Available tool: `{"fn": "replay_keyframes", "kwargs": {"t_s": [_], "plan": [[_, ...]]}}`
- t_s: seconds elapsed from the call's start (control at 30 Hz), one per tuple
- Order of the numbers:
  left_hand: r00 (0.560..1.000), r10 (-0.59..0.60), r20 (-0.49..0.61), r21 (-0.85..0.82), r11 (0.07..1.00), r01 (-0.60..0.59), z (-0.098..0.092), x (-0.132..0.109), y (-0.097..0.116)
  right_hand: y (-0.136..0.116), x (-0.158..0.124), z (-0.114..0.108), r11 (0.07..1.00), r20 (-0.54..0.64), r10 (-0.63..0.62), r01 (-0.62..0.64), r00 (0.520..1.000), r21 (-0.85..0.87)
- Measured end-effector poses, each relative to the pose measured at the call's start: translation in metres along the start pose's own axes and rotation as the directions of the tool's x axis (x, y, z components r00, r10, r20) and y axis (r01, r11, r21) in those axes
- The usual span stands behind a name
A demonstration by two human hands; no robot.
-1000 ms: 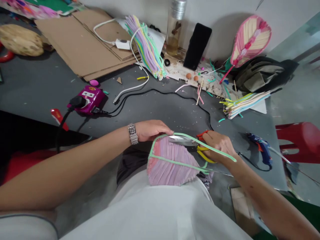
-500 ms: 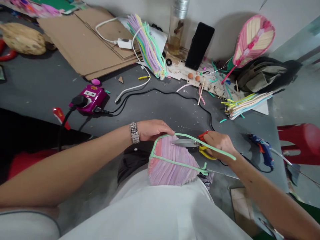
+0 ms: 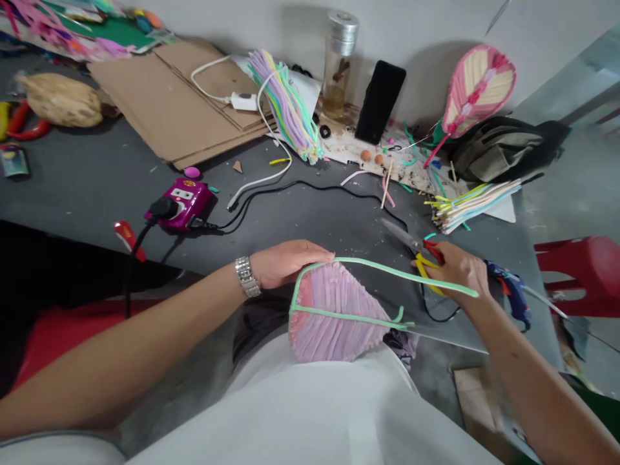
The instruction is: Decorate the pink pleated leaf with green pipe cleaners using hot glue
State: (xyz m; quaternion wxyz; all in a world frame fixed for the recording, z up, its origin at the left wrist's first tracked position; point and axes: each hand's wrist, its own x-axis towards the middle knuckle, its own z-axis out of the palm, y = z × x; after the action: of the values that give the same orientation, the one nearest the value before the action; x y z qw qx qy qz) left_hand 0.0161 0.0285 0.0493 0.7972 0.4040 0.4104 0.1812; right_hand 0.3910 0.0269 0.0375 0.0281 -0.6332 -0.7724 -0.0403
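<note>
A pink leaf-shaped fan [image 3: 334, 316] made of pipe cleaners rests against my lap, edged and ribbed with a green pipe cleaner [image 3: 387, 268]. My left hand [image 3: 285, 261], with a metal watch on the wrist, grips the fan's upper left rim with curled fingers. My right hand [image 3: 458, 271] is closed round the yellow and red handles of scissors [image 3: 411, 242], whose blades point up and left, off the fan. The loose end of the green pipe cleaner runs across that hand.
On the grey table lie a blue glue gun [image 3: 506, 294], bundles of coloured pipe cleaners [image 3: 288, 106] [image 3: 472, 203], a purple power strip [image 3: 181, 203] with black cables, cardboard sheets [image 3: 179, 103], a glass bottle [image 3: 336, 68], a black phone [image 3: 380, 100], a finished fan [image 3: 477, 87] and a bag [image 3: 498, 152]. A red stool [image 3: 581, 271] stands at right.
My right hand has drawn the scissors off the fan, to the right and away from me, blades now over the table. My left hand keeps its hold on the rim.
</note>
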Motion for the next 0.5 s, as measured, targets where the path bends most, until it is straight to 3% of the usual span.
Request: {"fn": "replay_keyframes", "kwargs": {"t_s": [0.1,0.23,0.37,0.43,0.5], "plan": [[0.999,0.045,-0.003,0.020,0.999,-0.045,0.007,-0.010,0.003,-0.025,0.016,0.003,0.983,0.054,0.178,-0.180,0.982,0.028],[1.000,0.013,0.027,0.049,0.999,-0.014,0.014,-0.022,0.009,-0.061,0.033,0.011,0.973,0.074,0.224,-0.228,0.972,0.041],[0.999,-0.029,0.017,0.094,0.995,0.027,0.012,-0.030,0.009,-0.079,0.035,0.010,0.992,0.041,0.118,-0.120,0.992,0.050],[0.999,-0.040,0.006,0.095,0.995,0.040,0.010,-0.031,0.007,-0.083,0.031,-0.003,0.994,-0.010,0.045,-0.043,0.999,0.099],[0.999,-0.039,0.004,0.085,0.996,0.038,0.009,-0.031,0.005,-0.090,0.023,-0.025,0.961,-0.085,-0.028,0.050,0.996,0.271]]}}
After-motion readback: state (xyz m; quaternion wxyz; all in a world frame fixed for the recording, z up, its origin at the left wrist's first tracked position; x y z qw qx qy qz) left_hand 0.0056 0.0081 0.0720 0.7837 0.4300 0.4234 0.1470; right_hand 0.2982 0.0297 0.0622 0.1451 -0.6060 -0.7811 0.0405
